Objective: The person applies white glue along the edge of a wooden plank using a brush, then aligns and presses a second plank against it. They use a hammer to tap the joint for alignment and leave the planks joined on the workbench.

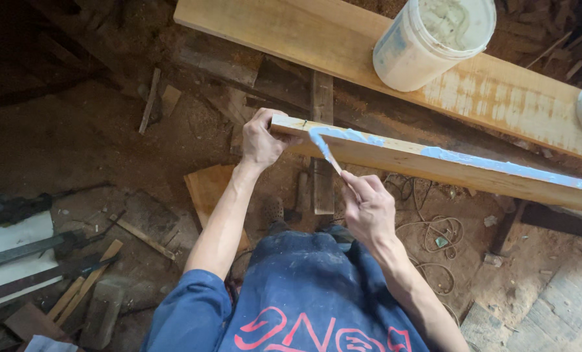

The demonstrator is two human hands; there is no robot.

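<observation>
While the left hand point(260, 140) is clamping the near end of the narrow wooden board point(434, 166), the right hand point(368, 210) is pinching a thin spreading stick point(330, 156) between thumb and fingers, so both hands are closed on something. The board is lying with its long axis running from the left hand, at the picture's centre, out to the right edge, sloping slightly downward in the frame; its upper face is carrying a streak of pale blue paste point(499, 166) along much of that length. The stick is angling up and to the left from the right hand, and its blue-coated tip is touching the board just beside the left-hand end, where the paste is curling round in a hook. The right hand is sitting below the board, apart from it, with only the stick bridging the gap; the left hand is the nearer of the two, being wrapped directly on the wood. Beyond it, a wider plank point(343, 45) is lying roughly parallel, and a white bucket point(428, 45) of pale paste is standing on that plank. Below, sawdust and offcuts are covering the floor point(108, 150).
</observation>
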